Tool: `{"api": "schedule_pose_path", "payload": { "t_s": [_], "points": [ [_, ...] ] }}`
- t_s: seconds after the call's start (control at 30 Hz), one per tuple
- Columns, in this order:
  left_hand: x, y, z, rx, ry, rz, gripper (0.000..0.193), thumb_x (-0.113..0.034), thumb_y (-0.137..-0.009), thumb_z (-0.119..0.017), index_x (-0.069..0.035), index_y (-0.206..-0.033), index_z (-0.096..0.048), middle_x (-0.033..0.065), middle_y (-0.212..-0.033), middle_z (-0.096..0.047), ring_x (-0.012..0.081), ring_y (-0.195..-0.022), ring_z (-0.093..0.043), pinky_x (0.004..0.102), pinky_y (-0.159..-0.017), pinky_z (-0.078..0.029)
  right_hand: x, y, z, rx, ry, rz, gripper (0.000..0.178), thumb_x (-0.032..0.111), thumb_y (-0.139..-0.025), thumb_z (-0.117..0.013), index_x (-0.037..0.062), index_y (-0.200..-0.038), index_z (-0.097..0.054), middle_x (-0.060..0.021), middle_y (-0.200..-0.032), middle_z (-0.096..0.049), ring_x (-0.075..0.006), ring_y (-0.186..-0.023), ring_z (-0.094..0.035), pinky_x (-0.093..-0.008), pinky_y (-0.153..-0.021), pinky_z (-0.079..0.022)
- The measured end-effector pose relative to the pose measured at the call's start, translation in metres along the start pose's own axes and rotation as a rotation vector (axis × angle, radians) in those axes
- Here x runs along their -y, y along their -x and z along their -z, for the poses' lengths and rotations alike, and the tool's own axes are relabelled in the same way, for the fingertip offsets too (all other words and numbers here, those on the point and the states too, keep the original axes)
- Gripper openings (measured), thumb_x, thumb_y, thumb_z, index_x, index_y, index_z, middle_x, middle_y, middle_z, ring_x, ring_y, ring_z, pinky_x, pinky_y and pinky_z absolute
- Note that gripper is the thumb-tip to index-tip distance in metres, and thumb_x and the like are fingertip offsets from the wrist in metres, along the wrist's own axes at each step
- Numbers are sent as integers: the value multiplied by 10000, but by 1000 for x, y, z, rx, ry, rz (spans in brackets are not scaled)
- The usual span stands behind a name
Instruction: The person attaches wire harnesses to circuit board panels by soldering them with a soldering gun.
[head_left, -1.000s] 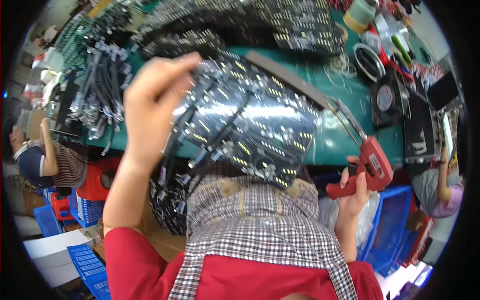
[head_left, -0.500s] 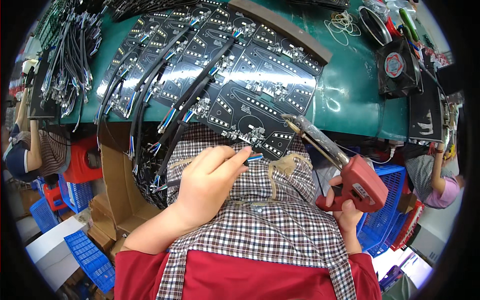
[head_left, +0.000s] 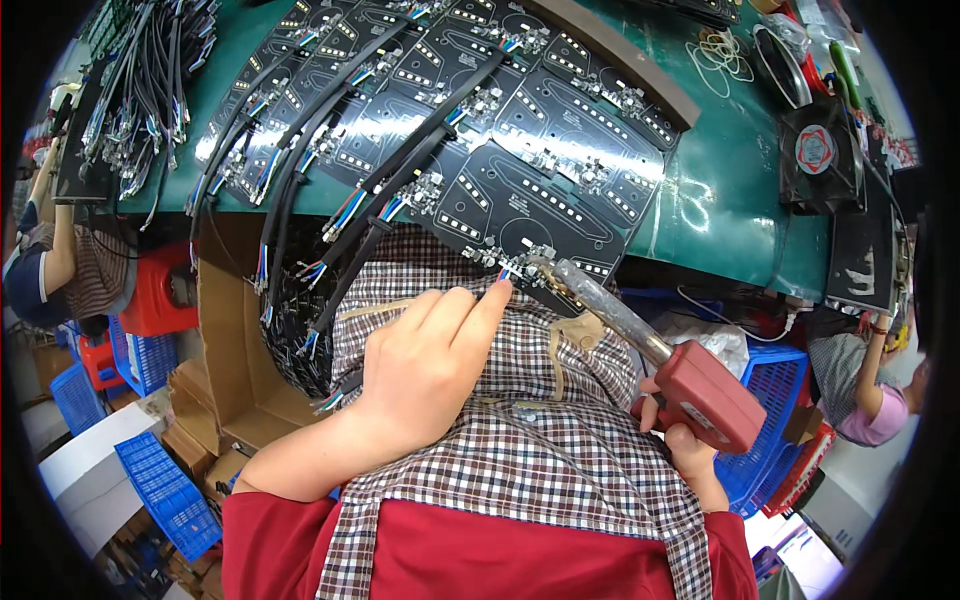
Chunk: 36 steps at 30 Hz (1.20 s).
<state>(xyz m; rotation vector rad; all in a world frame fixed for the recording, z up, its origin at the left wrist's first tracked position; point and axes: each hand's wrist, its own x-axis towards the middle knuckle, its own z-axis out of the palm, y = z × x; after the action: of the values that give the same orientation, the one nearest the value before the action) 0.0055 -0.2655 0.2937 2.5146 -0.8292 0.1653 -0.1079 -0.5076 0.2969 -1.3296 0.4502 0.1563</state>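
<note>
My left hand (head_left: 430, 355) pinches a cable whose thin coloured wire ends (head_left: 506, 273) touch the near edge of a black circuit board (head_left: 530, 205). Most of that cable is hidden beneath the hand. My right hand (head_left: 688, 448) is wrapped round the grip of a red soldering gun (head_left: 712, 392). The gun's metal barrel (head_left: 610, 310) slants up to the left, its tip beside the wire ends at the board's small silver parts. Whether tip and wires touch, I cannot tell. Black cables (head_left: 400, 165) with coloured wires hang from neighbouring boards.
A brown bar (head_left: 630, 65) borders the boards on the green table (head_left: 730, 200). Bundled cables (head_left: 150, 90) lie at far left; a black fan (head_left: 820, 155) stands at right. Below are a cardboard box (head_left: 230, 350) and blue baskets (head_left: 775, 380). Other people sit at both sides.
My left hand has brought the wire ends up to the board's edge. The soldering gun's tip has come down and left to beside them. The whole view has shifted slightly.
</note>
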Motion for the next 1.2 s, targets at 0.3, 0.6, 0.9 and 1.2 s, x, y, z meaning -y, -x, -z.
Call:
{"api": "schedule_pose_path", "payload": {
  "t_s": [0.3,0.6,0.9,1.2],
  "points": [
    [6,-2,2,38,-131,-90,404,-74,-642,-571,-39,-1041,-624,2,-701,-440,113,-599,-484,222,-442,-398,-2,-7,-2,29,-53,35,782,304,-650,-810,-98,-1195,-419,-132,-875,-610,-115,-595,-541,-210,-528,-402],
    [4,-6,1,23,-226,-119,373,-69,-648,-573,-23,-1015,-623,-8,-685,-433,89,-565,-476,201,-387,-380,-28,0,33,88,606,221,566,125,-665,-759,-14,-1161,-524,-141,-937,-630,-202,-754,-642,-309,-726,-514],
    [3,-5,-2,21,-241,-122,353,-55,-659,-573,-16,-1006,-627,-14,-668,-412,81,-552,-458,194,-384,-371,-23,-1,28,85,981,274,347,60,-641,-735,42,-973,-633,-111,-911,-648,-252,-797,-653,-341,-738,-527],
    [4,-6,-2,25,-225,-124,370,-64,-648,-573,-13,-1010,-625,-10,-679,-419,85,-563,-466,198,-387,-374,-23,-7,26,74,1045,417,348,107,-656,-737,17,-975,-633,-145,-935,-641,-267,-788,-653,-323,-681,-533]
  ]
}}
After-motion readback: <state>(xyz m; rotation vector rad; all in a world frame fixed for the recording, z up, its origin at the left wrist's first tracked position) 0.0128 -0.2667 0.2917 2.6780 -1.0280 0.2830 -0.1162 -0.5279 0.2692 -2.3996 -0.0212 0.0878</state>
